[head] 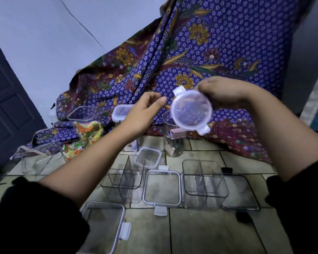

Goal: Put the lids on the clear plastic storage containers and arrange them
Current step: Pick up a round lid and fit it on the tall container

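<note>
Two hands are raised above a tiled floor [200,230] strewn with clear plastic boxes and lids. Right hand [226,94] pinches a round lid [191,110] at its upper right edge, fingers closed on the rim; lid tilted, face toward camera, white clip tabs at upper left and lower right. Left hand [143,114] is open and empty, fingers loosely spread, fingertips just left of the lid, not touching it.

Tall round jar [173,142] stands uncovered directly behind and below the lid, something pinkish inside. Near centre: a flat square lid [162,189] lies between two open divided boxes, one to its left [123,178], one to its right [204,184]. A small lidded box [148,157] sits just beyond them. Another lid [103,226] lies near left, partly under the left sleeve. Far left, an open box [84,114] holds a bright printed packet. Purple floral cloth [200,43] hangs behind everything.
</note>
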